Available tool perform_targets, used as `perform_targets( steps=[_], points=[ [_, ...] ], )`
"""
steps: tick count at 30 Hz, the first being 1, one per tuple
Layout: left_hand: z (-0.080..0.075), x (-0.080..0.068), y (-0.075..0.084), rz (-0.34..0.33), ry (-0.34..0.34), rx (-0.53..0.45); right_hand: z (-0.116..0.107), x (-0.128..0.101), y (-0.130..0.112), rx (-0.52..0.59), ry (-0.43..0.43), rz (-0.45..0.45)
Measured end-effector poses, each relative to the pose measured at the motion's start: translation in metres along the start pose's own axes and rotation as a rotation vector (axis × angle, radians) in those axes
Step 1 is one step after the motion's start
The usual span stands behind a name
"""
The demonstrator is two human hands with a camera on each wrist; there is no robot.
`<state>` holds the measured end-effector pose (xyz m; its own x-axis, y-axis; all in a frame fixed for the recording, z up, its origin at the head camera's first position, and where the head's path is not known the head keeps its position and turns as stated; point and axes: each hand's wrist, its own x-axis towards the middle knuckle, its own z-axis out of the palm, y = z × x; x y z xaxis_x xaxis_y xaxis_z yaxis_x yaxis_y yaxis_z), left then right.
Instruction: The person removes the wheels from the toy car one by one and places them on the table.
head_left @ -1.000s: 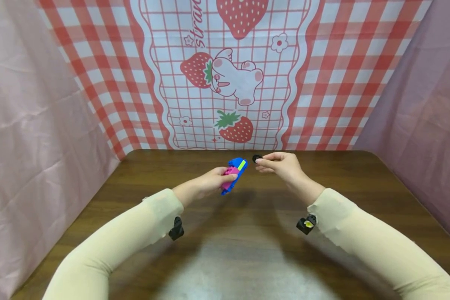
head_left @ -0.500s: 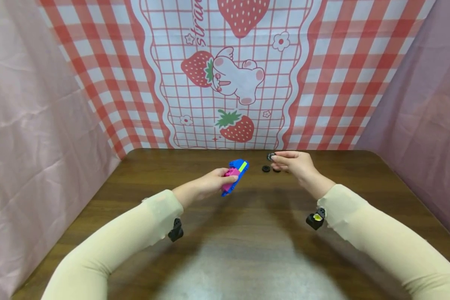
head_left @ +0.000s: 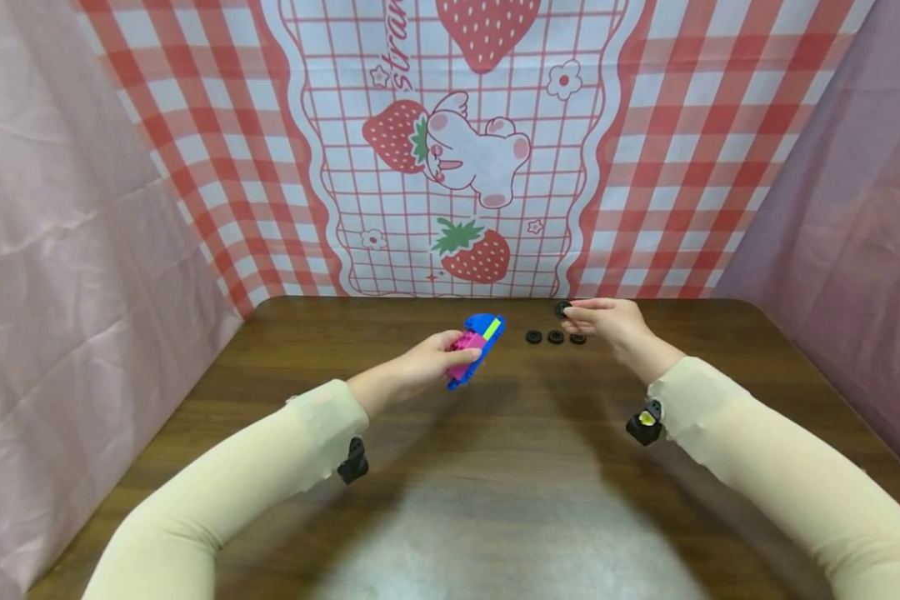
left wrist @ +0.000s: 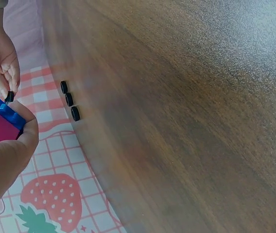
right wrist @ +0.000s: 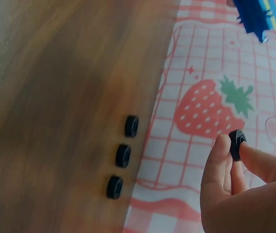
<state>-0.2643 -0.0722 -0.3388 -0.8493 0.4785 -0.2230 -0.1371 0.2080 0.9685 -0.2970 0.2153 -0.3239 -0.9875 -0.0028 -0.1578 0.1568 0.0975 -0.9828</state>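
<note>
In the head view my left hand (head_left: 429, 362) grips a blue and pink building-block piece (head_left: 465, 365) with a lime-green strip, held tilted above the table. My right hand (head_left: 617, 327) pinches a small black wheel (right wrist: 236, 144) between thumb and fingertips, up off the table to the right of the block piece and apart from it. Three more black wheels lie in a row on the table below the right hand: a left one (head_left: 533, 337), a middle one (head_left: 556, 337) and a right one (head_left: 577, 338). The left palm is mostly hidden behind the block piece.
A brown wooden table (head_left: 450, 467) spans the foreground. Behind its far edge hangs a red checked cloth (head_left: 667, 167) with strawberries. Pink curtains stand at the left (head_left: 82, 250) and right (head_left: 840, 208). Each forearm carries a small black wrist camera (head_left: 354, 461).
My right hand has moved right with the wheel, away from the block piece, uncovering the row of wheels on the table. The left hand has shifted only slightly.
</note>
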Motion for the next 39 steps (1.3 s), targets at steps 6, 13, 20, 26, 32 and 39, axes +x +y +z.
perform_targets(
  steps=[6, 13, 20, 26, 32, 39],
  points=[
    [-0.001, -0.002, 0.000, -0.004, -0.002, 0.021, -0.014, 0.010, 0.008, 0.016, 0.026, 0.002],
    [-0.001, -0.004, 0.000, -0.013, -0.006, 0.031, -0.031, 0.020, 0.020, -0.026, 0.068, 0.036],
    [0.002, -0.008, 0.001, -0.008, -0.018, 0.043, -0.042, 0.029, 0.031, 0.081, 0.169, 0.063],
    [0.002, -0.009, 0.002, -0.019, -0.007, 0.031, -0.047, 0.037, 0.040, 0.080, 0.206, 0.052],
    [0.004, -0.008, 0.001, -0.026, -0.013, 0.006, -0.053, 0.046, 0.053, 0.065, 0.183, 0.117],
    [0.005, -0.007, 0.002, -0.013, -0.009, 0.003, -0.055, 0.055, 0.060, -0.036, 0.211, 0.159]
  ],
)
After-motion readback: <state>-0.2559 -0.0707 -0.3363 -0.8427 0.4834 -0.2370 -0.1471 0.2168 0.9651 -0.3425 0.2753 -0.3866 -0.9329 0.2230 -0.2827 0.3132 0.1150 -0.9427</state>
